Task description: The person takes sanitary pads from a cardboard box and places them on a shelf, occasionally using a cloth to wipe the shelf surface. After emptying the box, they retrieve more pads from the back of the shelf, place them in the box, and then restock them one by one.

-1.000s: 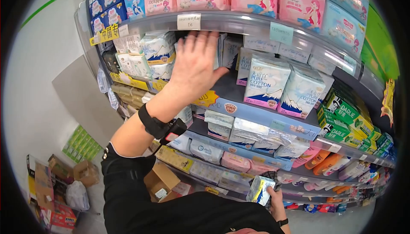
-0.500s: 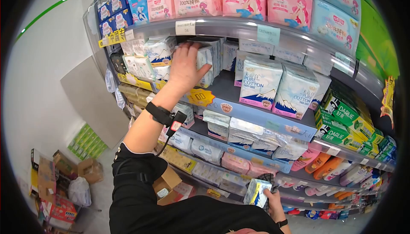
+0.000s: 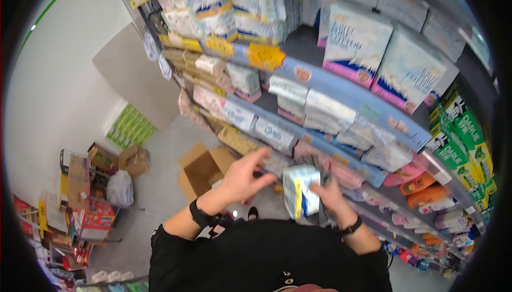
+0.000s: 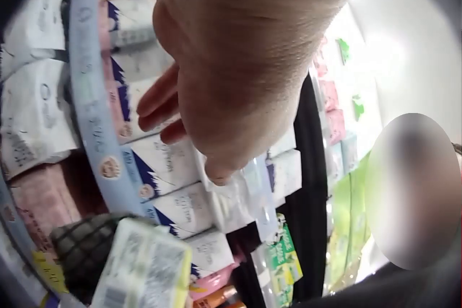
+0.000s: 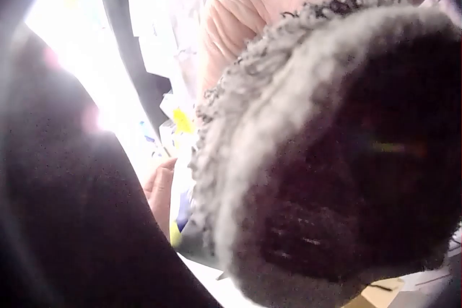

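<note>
My right hand (image 3: 330,196) grips a small white and blue pack (image 3: 303,191) with a yellow strip, low in front of my body. The same hand also holds a dark checked cloth item (image 4: 86,250); its fuzzy grey edge (image 5: 245,142) fills much of the right wrist view, around a dark hollow. My left hand (image 3: 242,177) is just left of the pack, fingers loosely spread and nothing in them. In the left wrist view, the pack's printed label side (image 4: 144,268) lies below that hand.
Curved shelves in front hold Pure Cotton packs (image 3: 357,41), stacked packs (image 3: 258,7) and green Darlie boxes (image 3: 461,132). An opened cardboard box (image 3: 205,172) stands on the floor below. Further left are more cartons (image 3: 133,160) and a white plastic bag (image 3: 120,188).
My left hand has left the packs on the upper shelf and come down beside the pack. My right hand has raised the pack and cloth item slightly. The head view has tilted down.
</note>
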Demonstrator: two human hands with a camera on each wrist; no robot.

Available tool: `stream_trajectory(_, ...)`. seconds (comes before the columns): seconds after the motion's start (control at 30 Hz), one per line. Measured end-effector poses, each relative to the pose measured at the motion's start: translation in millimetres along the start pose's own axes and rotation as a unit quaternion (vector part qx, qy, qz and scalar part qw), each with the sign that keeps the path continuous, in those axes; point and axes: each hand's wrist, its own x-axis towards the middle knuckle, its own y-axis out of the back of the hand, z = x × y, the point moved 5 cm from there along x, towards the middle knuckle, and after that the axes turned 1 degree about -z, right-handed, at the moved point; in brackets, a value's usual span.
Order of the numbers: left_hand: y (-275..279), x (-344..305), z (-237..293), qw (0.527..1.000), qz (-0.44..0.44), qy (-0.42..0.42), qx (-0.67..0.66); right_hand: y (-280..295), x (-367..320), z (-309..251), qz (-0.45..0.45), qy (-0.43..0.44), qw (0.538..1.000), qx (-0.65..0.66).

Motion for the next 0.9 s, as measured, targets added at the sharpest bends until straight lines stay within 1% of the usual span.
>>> stream_trajectory(0.07,-7,-13,-27,0.983,0.027,0.104,-0.151,-25,22,-21,0.035,0.002,0.999,0.02)
stream_trajectory(0.1,-7,-16,-30,0.97,0.0,0.157,-0.183,-43,32,-40,0.035,0.025,0.998,0.042)
stream_trajectory(0.13,-10,-19,-43,0.969,0.009,0.161,-0.188,-61,44,-57,0.032,0.055,0.996,0.06)
stream_trajectory(0.17,-20,-19,-60,0.945,-0.01,0.149,-0.291,-74,55,-59,0.041,0.059,0.995,0.063)
stream_trajectory(0.2,-23,-17,-64,0.911,-0.03,0.13,-0.389,-87,66,-60,0.051,0.067,0.994,0.066)
stream_trajectory(0.23,-25,-20,-70,0.847,-0.037,0.189,-0.496,-99,76,-61,0.047,0.08,0.993,0.072)
stream_trajectory(0.27,-18,-20,-72,0.847,-0.032,0.183,-0.499,-108,83,-64,0.042,0.083,0.993,0.066)
stream_trajectory(0.33,-2,-24,-81,0.781,0.026,0.197,-0.592,-125,92,-72,0.048,0.152,0.986,-0.05)
stream_trajectory(0.37,5,-24,-84,0.765,0.029,0.168,-0.621,-130,97,-71,0.066,0.163,0.976,-0.129)
stream_trajectory(0.4,11,-28,-92,0.761,0.028,0.169,-0.626,-134,100,-70,0.067,0.158,0.976,-0.134)
stream_trajectory(0.47,16,-36,-110,0.712,0.006,0.204,-0.672,-140,103,-76,0.11,0.17,0.969,-0.143)
stream_trajectory(0.5,20,-38,-115,0.705,0.011,0.215,-0.676,-148,102,-83,0.129,0.226,0.961,-0.094)
stream_trajectory(0.53,21,-39,-120,0.699,0.007,0.218,-0.681,-157,100,-96,0.123,0.244,0.957,-0.101)
stream_trajectory(0.57,21,-40,-125,0.696,-0.001,0.224,-0.682,-168,102,-103,0.091,0.294,0.93,-0.202)
stream_trajectory(0.6,21,-40,-129,0.694,-0.01,0.229,-0.682,-179,102,-108,0.058,0.338,0.89,-0.3)
stream_trajectory(0.63,17,-37,-137,0.704,-0.015,0.207,-0.68,-201,101,-107,-0.014,0.35,0.852,-0.389)
stream_trajectory(0.67,27,-27,-126,0.707,0.117,0.227,-0.659,-220,95,-103,-0.01,0.342,0.818,-0.462)
stream_trajectory(0.73,44,-21,-123,0.693,0.109,0.23,-0.675,-224,94,-93,-0.017,0.359,0.814,-0.457)
stream_trajectory(0.77,54,-16,-131,0.692,0.11,0.226,-0.677,-226,91,-90,-0.019,0.361,0.811,-0.46)
stream_trajectory(0.83,69,-8,-142,0.657,0.073,0.187,-0.726,-229,72,-78,-0.083,0.38,0.812,-0.434)
stream_trajectory(0.87,80,-2,-144,0.674,0.119,0.171,-0.709,-225,67,-73,-0.084,0.382,0.811,-0.435)
stream_trajectory(0.9,88,0,-148,0.683,0.109,0.159,-0.704,-217,67,-65,-0.088,0.331,0.828,-0.444)
